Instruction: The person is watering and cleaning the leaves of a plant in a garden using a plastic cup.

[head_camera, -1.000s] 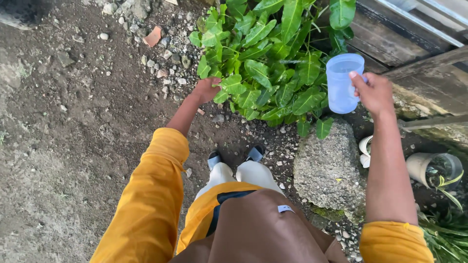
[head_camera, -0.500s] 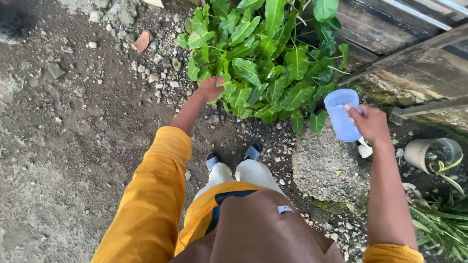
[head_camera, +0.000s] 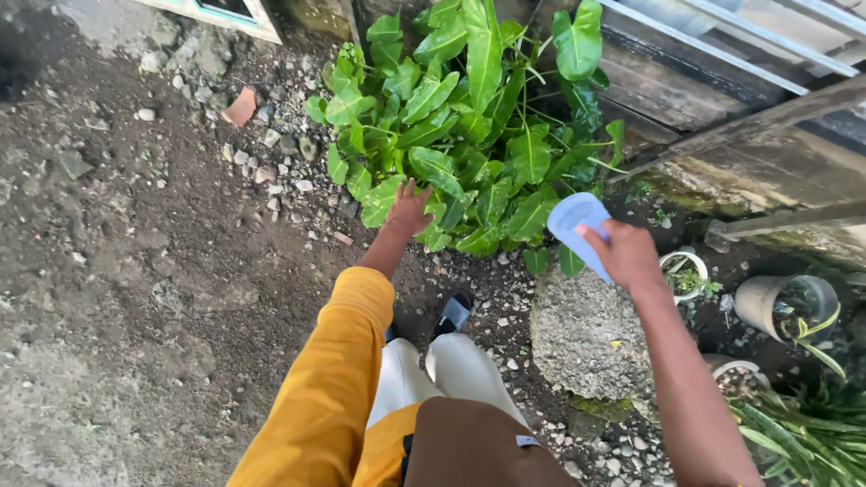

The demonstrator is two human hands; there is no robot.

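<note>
Right hand [head_camera: 629, 255] closed around a pale blue plastic cup [head_camera: 577, 227], fingers wrapped over its side, cup tipped well forward with the mouth turned toward the leafy green plant [head_camera: 469, 153]. No stream visible at the lip; contents not readable from this angle. Left hand [head_camera: 408, 210] open, fingers spread, resting on the lower front leaves, seemingly parting them or holding them aside; nothing clamped in that grip. Cup held at the plant's near right edge, just beside the outermost leaves and over the far edge of a large rough stone [head_camera: 588, 338]. Judged from the tilt: pouring stage reached, cup already angled at the foliage, plant base still mostly hidden under leaves, so wetness of the soil there impossible to confirm. Left to do, apparently: emptying the cup, then releasing the leaves. Outward from the hands: yellow sleeve [head_camera: 325, 397] on the left arm, right forearm bare, light trousers and a dark sandal [head_camera: 454, 312] below, planted on bare dark soil [head_camera: 135, 271] strewn with small stones. A reddish shard [head_camera: 240, 106] among the pebbles left of the plant. Right of the stone, a small white pot [head_camera: 687, 268] with a seedling, a grey pot [head_camera: 783, 307] lying on its side, narrow striped leaves [head_camera: 803, 428] at the corner. Weathered wooden planks [head_camera: 713, 90] behind the plant.
</note>
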